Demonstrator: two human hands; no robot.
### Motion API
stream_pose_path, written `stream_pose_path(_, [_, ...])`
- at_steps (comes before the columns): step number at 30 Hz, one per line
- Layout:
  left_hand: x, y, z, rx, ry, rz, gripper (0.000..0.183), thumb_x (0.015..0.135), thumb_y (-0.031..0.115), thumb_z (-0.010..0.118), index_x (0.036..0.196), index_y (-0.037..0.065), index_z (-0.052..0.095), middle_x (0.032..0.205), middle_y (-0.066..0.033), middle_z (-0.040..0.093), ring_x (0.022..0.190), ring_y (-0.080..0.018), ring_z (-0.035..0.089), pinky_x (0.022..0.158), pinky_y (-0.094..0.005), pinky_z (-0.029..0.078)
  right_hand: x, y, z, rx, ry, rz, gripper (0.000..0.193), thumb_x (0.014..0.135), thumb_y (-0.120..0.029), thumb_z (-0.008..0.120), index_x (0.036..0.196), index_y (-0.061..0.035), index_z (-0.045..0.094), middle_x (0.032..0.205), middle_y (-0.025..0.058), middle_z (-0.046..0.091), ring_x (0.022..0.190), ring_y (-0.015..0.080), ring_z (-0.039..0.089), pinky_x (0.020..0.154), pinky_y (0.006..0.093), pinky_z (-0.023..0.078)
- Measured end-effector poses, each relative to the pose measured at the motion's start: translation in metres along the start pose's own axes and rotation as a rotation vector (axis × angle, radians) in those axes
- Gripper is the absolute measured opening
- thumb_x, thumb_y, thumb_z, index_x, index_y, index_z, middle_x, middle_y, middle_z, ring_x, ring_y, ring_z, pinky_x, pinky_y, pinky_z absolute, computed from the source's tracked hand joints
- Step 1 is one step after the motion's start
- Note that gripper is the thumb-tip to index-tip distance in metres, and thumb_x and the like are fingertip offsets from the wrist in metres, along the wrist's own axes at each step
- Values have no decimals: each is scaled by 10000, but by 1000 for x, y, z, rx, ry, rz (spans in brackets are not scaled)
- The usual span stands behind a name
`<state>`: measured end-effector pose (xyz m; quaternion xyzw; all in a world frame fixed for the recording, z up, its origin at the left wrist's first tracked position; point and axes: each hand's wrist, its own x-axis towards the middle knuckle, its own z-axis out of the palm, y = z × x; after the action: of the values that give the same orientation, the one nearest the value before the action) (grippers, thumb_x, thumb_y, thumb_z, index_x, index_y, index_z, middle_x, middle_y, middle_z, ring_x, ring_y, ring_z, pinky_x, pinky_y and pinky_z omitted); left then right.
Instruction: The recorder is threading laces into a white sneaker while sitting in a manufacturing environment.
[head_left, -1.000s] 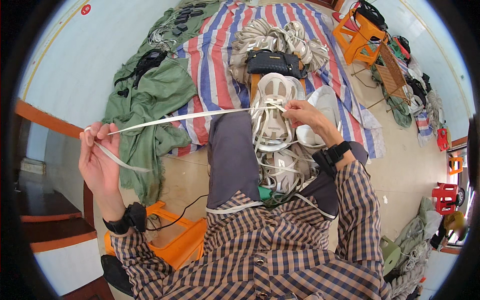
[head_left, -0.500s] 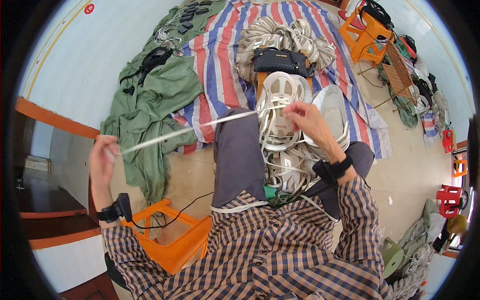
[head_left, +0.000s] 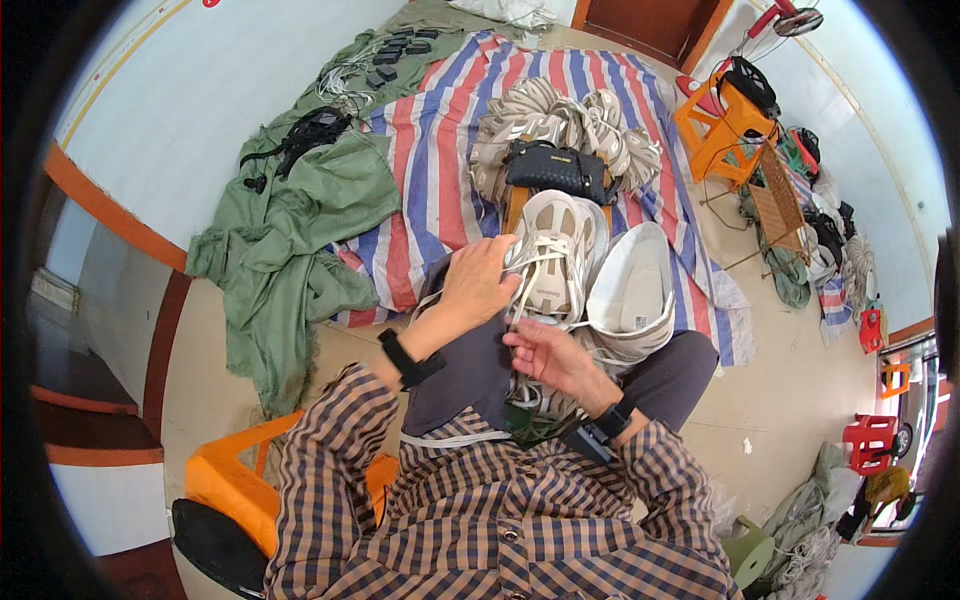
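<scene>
A beige and white sneaker [head_left: 548,262] lies in front of me between my knees, with white laces [head_left: 540,258] threaded across its tongue. My left hand [head_left: 478,282] is at the sneaker's left edge, its fingers closed at the lace there; the fingertips are partly hidden. Just below the sneaker, my right hand [head_left: 550,355] pinches a strand of the lace between thumb and forefinger, palm turned up. To the right sits a pale shoe [head_left: 636,282] with its open inside facing up. More shoes and loose laces lie underneath, partly covered by my right hand.
Behind the sneaker, a black handbag [head_left: 560,172] rests before a heap of similar shoes [head_left: 535,112] on a striped sheet [head_left: 425,170]. Green cloth [head_left: 300,225] lies at the left. An orange stool [head_left: 235,470] stands beside my left arm, and another orange stool [head_left: 712,130] far right.
My left hand has come in from the far left, where it held a lace stretched out, to the sneaker's edge. My right hand has moved down and left, below the sneaker. The view has tilted.
</scene>
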<state>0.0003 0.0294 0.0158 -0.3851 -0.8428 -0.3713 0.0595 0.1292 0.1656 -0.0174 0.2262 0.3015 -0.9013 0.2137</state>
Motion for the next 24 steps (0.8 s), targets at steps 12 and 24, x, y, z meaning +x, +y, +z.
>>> stream_pose_path(12, [11, -20, 6, -4, 25, -132, 141, 836, 147, 523, 809, 39, 610, 780, -147, 599, 786, -339, 592, 680, -441, 446, -73, -37, -30, -156, -25, -361, 294, 936, -205, 477, 681, -62, 515, 641, 58, 569, 560, 148, 545, 602, 266, 486])
stream_pose_path(24, [31, 20, 41, 338, -228, 1, 326, 781, 184, 601, 1096, 130, 535, 1011, -114, 533, 965, -321, 548, 751, -459, 460, -72, -9, -27, -352, 64, -203, 270, 959, -246, 485, 792, -50, 565, 728, 49, 608, 621, 116, 562, 650, 257, 495])
